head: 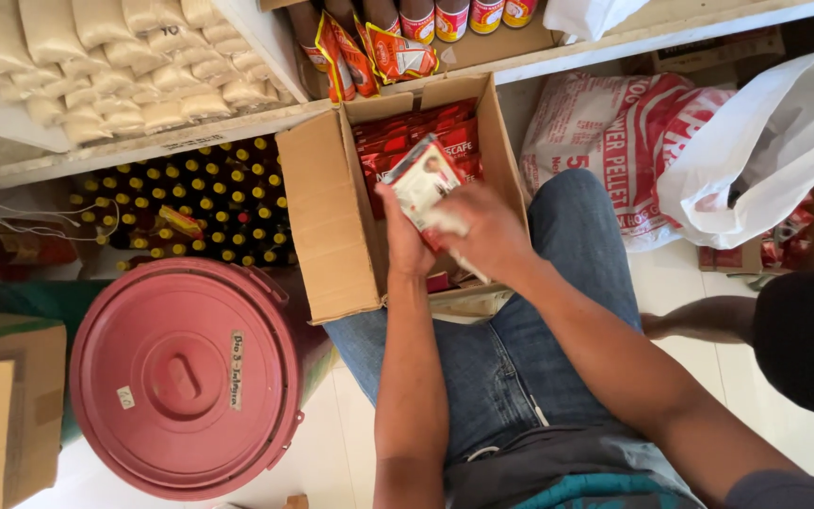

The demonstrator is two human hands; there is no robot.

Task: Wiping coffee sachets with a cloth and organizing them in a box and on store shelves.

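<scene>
A small stack of red-and-white sachets (423,181) sits just above the open cardboard box (332,221), held between both hands. The left hand (403,240) comes up from six o'clock with the forearm nearly straight and the wrist bent slightly inward, its fingers curled around the lower left edge of the stack. The right hand (484,231) reaches in from about four o'clock, forearm slanting across the knee in blue jeans (520,349), its fingers folded over the stack's lower right side, so both hands are clamped on the packets. Inside the box, at twelve o'clock from the hands, lie more red packets (416,132). At nine o'clock from the box stand dark bottles with yellow caps (209,203) under a shelf, and at seven o'clock sits a round red bucket lid (186,377). At two o'clock lie a printed red-and-white sack (614,141) and a white plastic bag (765,141). Another person's leg (708,319) shows at three o'clock.
</scene>
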